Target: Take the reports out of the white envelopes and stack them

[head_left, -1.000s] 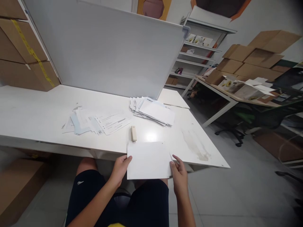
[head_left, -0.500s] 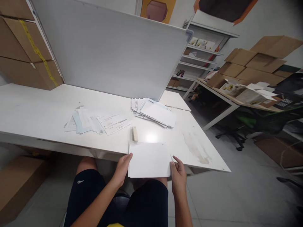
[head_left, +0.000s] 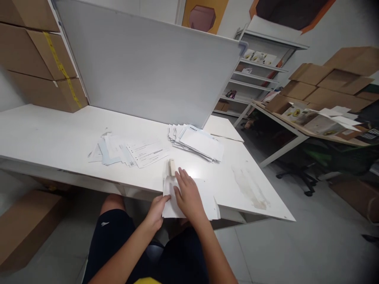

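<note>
A few sheets of white paper [head_left: 204, 197] lie over the front edge of the white table. My left hand [head_left: 157, 209] pinches them at their left edge, thumb on top. My right hand [head_left: 189, 193] is above the sheets with its fingers stretched out and thumb apart; its fingertips are close to a small beige stapler-like block [head_left: 172, 167]. Whether the right hand touches the paper I cannot tell. The block stands just beyond the sheets' far edge.
A fanned pile of papers [head_left: 201, 142] lies behind the block, and loose printed sheets [head_left: 145, 153] lie to the left. A whiteboard [head_left: 148, 67] stands along the table's back. Cardboard boxes [head_left: 44, 71] are stacked at the left.
My right hand has left the sheets' right edge and moved left over them toward the beige block. My left hand still holds the left edge.
</note>
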Motion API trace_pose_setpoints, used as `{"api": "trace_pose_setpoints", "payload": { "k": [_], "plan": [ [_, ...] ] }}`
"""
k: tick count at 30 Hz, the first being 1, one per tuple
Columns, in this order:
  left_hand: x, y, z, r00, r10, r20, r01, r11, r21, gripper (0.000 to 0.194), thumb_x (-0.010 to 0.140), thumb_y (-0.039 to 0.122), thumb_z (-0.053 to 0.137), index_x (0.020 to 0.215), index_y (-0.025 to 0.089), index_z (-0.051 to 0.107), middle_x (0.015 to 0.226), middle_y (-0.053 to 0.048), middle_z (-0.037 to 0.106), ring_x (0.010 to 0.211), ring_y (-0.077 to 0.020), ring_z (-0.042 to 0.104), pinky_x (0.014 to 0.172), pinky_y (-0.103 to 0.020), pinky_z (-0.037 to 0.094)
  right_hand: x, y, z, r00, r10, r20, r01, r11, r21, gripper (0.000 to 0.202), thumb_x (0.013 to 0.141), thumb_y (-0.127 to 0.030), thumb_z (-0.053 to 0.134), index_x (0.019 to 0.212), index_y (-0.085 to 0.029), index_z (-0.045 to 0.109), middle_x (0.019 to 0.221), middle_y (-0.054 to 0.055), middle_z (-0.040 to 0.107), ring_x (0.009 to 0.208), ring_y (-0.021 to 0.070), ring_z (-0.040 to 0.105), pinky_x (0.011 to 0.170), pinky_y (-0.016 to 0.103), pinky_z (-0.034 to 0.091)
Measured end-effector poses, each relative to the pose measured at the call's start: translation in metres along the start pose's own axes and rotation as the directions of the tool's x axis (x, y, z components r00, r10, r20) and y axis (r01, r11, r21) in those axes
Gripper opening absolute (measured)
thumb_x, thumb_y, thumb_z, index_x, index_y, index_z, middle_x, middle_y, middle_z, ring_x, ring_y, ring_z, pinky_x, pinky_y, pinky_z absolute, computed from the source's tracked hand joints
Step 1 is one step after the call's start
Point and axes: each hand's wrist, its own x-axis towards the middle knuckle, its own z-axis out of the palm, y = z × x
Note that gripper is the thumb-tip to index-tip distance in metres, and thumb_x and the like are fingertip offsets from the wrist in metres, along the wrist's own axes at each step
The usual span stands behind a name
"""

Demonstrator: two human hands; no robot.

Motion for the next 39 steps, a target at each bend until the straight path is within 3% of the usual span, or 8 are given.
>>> {"api": "trace_pose_setpoints", "payload": {
  "k": [2, 4, 9, 14, 20, 27, 35, 39],
  "plan": [
    [-0.001, 0.003, -0.002, 1.000, -0.009, -0.013, 0.008, 0.999, -0.051, 0.025, 0.057, 0.034, 0.079, 0.069, 0.014, 0.070, 0.066, -0.008, 0.070, 0.062, -0.0226, 0.065, 0.059, -0.031, 0.049, 0.009, -0.003, 0.013, 0.993, 0.008, 0.117, -0.004, 0.999, -0.035, 0.053, 0.090, -0.017, 0.040, 0.143, -0.011, 0.041, 0.150, 0.015, 0.039, 0.140, 0.0287, 0.034, 0.111, 0.049, 0.033],
    [-0.002, 0.005, -0.003, 1.000, 0.003, -0.009, -0.004, 0.997, -0.083, 0.025, 0.055, 0.034, 0.080, 0.070, 0.016, 0.070, 0.068, -0.009, 0.071, 0.063, -0.0234, 0.065, 0.060, -0.031, 0.049, 0.011, -0.002, 0.022, 0.987, 0.037, 0.159, -0.030, 0.998, -0.051, 0.054, 0.088, -0.012, 0.040, 0.142, -0.008, 0.041, 0.149, 0.016, 0.040, 0.138, 0.0288, 0.037, 0.110, 0.047, 0.035],
    [-0.007, 0.002, 0.009, 0.995, 0.085, -0.051, -0.090, 0.989, -0.116, 0.035, 0.054, 0.039, 0.080, 0.076, 0.014, 0.071, 0.069, -0.008, 0.071, 0.068, -0.0244, 0.067, 0.062, -0.030, 0.048, 0.004, 0.000, 0.026, 0.993, 0.050, 0.103, -0.045, 0.998, -0.050, 0.054, 0.087, -0.008, 0.039, 0.140, -0.010, 0.044, 0.147, 0.015, 0.043, 0.136, 0.0277, 0.042, 0.106, 0.045, 0.042],
    [-0.009, -0.004, 0.025, 0.979, 0.183, -0.093, -0.195, 0.970, -0.146, 0.039, 0.058, 0.043, 0.079, 0.079, 0.012, 0.070, 0.074, -0.007, 0.071, 0.074, -0.0216, 0.066, 0.066, -0.027, 0.047, 0.002, -0.012, 0.017, 0.994, 0.089, 0.061, -0.084, 0.993, -0.083, 0.043, 0.088, -0.010, 0.040, 0.127, -0.010, 0.059, 0.135, 0.015, 0.057, 0.124, 0.0267, 0.055, 0.102, 0.042, 0.047],
    [-0.006, -0.004, 0.026, 0.966, 0.250, -0.059, -0.256, 0.955, -0.147, 0.040, 0.059, 0.045, 0.080, 0.079, 0.011, 0.072, 0.081, -0.009, 0.072, 0.082, -0.0233, 0.066, 0.076, -0.030, 0.049, -0.003, -0.017, 0.015, 0.995, 0.086, 0.046, -0.080, 0.991, -0.108, 0.040, 0.089, -0.012, 0.042, 0.124, -0.008, 0.061, 0.133, 0.015, 0.058, 0.121, 0.0257, 0.057, 0.102, 0.039, 0.046],
    [-0.004, -0.008, 0.024, 0.967, 0.240, -0.085, -0.249, 0.961, -0.122, 0.041, 0.059, 0.046, 0.080, 0.080, 0.011, 0.073, 0.079, -0.008, 0.072, 0.083, -0.0230, 0.065, 0.076, -0.030, 0.048, -0.010, -0.009, 0.026, 0.987, 0.160, -0.006, -0.160, 0.982, -0.100, 0.036, 0.087, -0.014, 0.047, 0.116, -0.019, 0.068, 0.128, 0.004, 0.063, 0.118, 0.0281, 0.057, 0.095, 0.044, 0.046],
    [-0.004, -0.006, 0.020, 0.960, 0.278, -0.046, -0.281, 0.955, -0.100, 0.046, 0.055, 0.050, 0.081, 0.079, 0.011, 0.074, 0.077, -0.009, 0.072, 0.078, -0.0235, 0.066, 0.069, -0.029, 0.048, -0.002, -0.008, 0.025, 0.995, 0.097, 0.012, -0.095, 0.988, -0.119, 0.036, 0.085, -0.012, 0.048, 0.115, -0.018, 0.068, 0.126, 0.006, 0.065, 0.112, 0.0283, 0.059, 0.090, 0.044, 0.048],
    [-0.019, -0.006, 0.009, 0.970, 0.241, -0.028, -0.243, 0.965, -0.097, 0.050, 0.056, 0.049, 0.082, 0.088, 0.011, 0.073, 0.082, -0.010, 0.073, 0.079, -0.0255, 0.067, 0.068, -0.030, 0.050, -0.014, -0.002, 0.012, 0.998, -0.047, -0.050, 0.044, 0.997, -0.058, 0.042, 0.087, -0.011, 0.043, 0.124, -0.018, 0.061, 0.135, 0.009, 0.058, 0.121, 0.0276, 0.054, 0.094, 0.046, 0.048]
  ]
}}
